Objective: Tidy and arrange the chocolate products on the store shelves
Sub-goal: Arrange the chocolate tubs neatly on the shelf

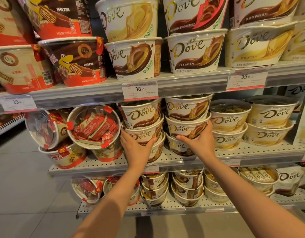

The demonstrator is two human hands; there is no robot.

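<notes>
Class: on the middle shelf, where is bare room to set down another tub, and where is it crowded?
Bare perforated shelf shows along the front edge, before the red wafer tubs, and a strip before the white-chocolate Dove tubs. The centre is crowded: the left hand and right hand press on two Dove stacks reaching nearly to the shelf above.
</notes>
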